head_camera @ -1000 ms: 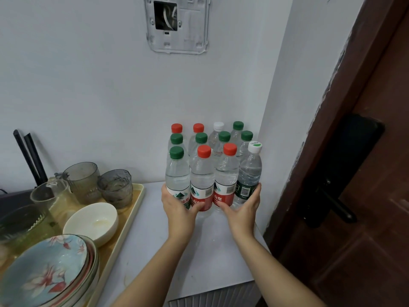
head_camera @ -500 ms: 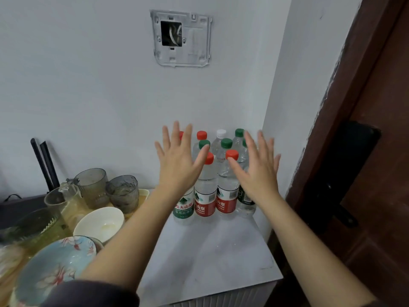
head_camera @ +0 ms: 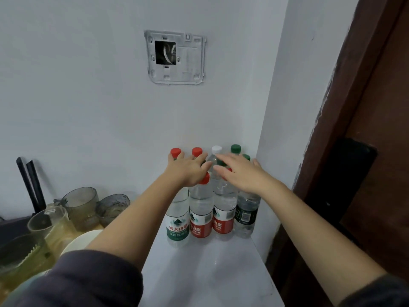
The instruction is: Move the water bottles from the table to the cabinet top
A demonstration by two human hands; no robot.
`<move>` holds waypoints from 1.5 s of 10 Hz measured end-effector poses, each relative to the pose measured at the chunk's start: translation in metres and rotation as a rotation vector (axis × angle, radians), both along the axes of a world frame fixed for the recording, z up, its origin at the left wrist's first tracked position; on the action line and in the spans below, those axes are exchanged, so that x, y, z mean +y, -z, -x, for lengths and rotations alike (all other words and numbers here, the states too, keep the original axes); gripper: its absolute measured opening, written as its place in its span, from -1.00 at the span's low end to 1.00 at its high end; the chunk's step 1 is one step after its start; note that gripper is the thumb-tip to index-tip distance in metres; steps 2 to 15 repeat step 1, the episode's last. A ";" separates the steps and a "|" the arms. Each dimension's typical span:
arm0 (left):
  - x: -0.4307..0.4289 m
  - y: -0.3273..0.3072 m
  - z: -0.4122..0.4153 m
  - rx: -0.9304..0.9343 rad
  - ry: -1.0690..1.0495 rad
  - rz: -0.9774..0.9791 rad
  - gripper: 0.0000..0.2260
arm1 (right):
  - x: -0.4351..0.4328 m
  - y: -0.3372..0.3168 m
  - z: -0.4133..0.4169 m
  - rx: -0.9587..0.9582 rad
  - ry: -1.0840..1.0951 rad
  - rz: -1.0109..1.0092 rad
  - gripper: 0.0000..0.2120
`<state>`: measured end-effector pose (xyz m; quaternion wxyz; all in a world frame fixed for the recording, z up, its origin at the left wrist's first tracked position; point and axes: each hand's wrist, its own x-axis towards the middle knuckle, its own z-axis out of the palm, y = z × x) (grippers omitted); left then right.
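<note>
Front row: 4 water bottles point(head_camera: 200, 218). Behind them at least 5 more caps point(head_camera: 176, 152); any others are hidden under left hand point(head_camera: 188, 171) and right hand point(head_camera: 243, 177). 2 smoked tumblers point(head_camera: 79, 204), 1 white bowl point(head_camera: 81, 239).

Water bottles point(head_camera: 200, 209) partly covered
My left hand point(head_camera: 188, 171) and right hand point(head_camera: 241, 177) hide several caps; contact unclear. Bowl point(head_camera: 76, 242) mostly behind my forearm.

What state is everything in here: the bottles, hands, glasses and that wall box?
Water bottles: upright, capped, packed in the corner of the cabinet top.
Left hand: fingers straight, laid over the caps.
Right hand: fingers straight, over the caps.
Glasses: upright.
Wall box: cover off, wiring exposed.
</note>
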<state>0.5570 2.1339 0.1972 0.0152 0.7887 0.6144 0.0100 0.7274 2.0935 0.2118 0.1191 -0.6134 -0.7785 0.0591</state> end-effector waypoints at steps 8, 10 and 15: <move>0.001 0.000 -0.001 -0.056 0.007 -0.006 -0.51 | -0.036 -0.056 0.003 0.751 -0.203 -0.190 -0.50; 0.001 0.000 -0.001 -0.056 0.007 -0.006 -0.51 | -0.036 -0.056 0.003 0.751 -0.203 -0.190 -0.50; 0.001 0.000 -0.001 -0.056 0.007 -0.006 -0.51 | -0.036 -0.056 0.003 0.751 -0.203 -0.190 -0.50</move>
